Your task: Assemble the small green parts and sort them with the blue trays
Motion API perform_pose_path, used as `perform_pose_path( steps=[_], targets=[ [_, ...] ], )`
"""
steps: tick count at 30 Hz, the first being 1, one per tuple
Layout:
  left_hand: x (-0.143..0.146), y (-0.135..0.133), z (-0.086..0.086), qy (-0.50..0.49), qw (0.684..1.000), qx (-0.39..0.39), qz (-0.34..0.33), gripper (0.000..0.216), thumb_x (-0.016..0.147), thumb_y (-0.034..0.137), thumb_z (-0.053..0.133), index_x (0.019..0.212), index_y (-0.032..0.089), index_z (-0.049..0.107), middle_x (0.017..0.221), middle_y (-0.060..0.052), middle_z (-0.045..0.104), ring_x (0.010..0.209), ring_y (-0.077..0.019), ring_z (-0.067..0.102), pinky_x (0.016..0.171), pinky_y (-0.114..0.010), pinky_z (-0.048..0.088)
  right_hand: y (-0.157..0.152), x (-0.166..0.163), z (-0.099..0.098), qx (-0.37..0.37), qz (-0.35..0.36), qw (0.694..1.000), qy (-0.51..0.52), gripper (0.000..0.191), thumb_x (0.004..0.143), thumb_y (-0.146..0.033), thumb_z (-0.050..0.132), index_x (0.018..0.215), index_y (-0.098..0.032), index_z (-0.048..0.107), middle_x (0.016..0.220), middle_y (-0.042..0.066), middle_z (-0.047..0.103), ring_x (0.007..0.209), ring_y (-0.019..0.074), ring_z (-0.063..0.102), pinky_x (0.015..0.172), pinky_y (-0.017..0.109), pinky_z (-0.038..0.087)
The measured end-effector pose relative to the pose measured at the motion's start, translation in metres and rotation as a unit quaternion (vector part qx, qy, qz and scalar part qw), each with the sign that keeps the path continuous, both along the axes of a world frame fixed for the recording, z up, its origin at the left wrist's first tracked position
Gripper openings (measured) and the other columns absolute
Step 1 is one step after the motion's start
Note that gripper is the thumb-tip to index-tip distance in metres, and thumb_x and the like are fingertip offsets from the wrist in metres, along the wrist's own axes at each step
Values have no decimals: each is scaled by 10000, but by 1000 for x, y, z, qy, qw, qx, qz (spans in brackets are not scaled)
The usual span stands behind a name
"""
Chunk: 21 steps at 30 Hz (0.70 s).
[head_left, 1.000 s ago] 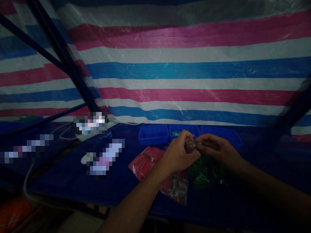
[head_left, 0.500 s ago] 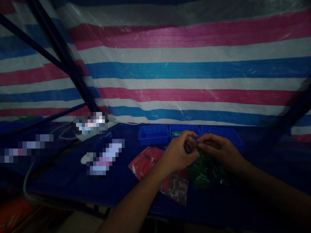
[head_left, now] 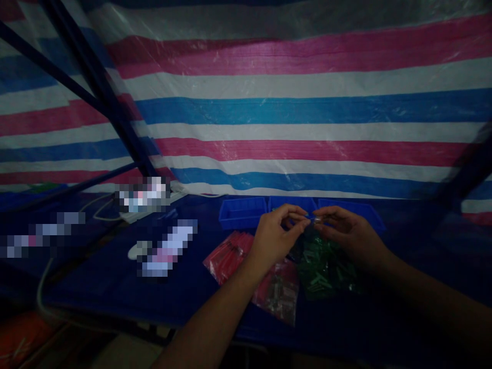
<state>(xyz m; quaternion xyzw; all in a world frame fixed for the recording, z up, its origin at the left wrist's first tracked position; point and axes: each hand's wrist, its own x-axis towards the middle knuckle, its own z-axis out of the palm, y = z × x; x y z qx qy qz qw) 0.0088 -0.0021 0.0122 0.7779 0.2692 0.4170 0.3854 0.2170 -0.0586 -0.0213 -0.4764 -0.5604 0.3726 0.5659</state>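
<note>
Fingertips pinched, my left hand [head_left: 279,228] and my right hand [head_left: 348,228] face each other with a narrow gap between them. A small, pale, shiny piece [head_left: 317,220] shows at the right fingertips; its kind is too small to make out. Whatever the left fingers hold is hidden. Just below my hands lies a heap of green pieces in clear plastic [head_left: 319,274]. A clear bag with red contents [head_left: 230,256] is partly covered by my left forearm, and a clear bag of greyish small parts [head_left: 282,297] overlaps it.
Three blue bins stand along the back edge: a left bin [head_left: 243,214], a middle bin [head_left: 292,203] and a right bin [head_left: 363,212]. A white power strip [head_left: 132,214] and a round white object [head_left: 137,251] are on the blue table [head_left: 115,287]. Striped sheeting [head_left: 307,110] hangs behind.
My hands were touching and have moved slightly apart. The left hand has shifted left, and the pale shiny piece now shows at the right fingertips.
</note>
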Motion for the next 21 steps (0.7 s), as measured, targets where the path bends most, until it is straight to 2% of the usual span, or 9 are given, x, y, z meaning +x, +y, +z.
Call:
perform_pose_path(
  steps=[6,14,21],
  targets=[
    [-1,-1,-1,-27,999,-21,5,200,908,309,751,1074,202,718,998,-49,805,902,-189,749,803,-313,554,-1,-1,0,-2,-8,1000,-1,395,802,-445,863,1114,-246,725,1093,79,753,998,239,713,828,342,582],
    [-3,0,0,-24,999,-36,-8,188,885,323,783,1027,204,751,981,-52,809,894,-186,771,879,-347,592,-7,-9,4,6,-12,999,-31,409,786,-483,866,1078,-232,726,1000,79,771,911,234,738,828,362,606],
    [2,0,-1,-23,999,-21,-44,256,902,256,750,1148,203,707,1066,-66,791,967,-180,753,883,-324,584,-6,-7,8,8,-45,999,-23,416,771,-509,869,1051,-231,738,1017,91,781,945,256,748,825,369,613]
  ],
)
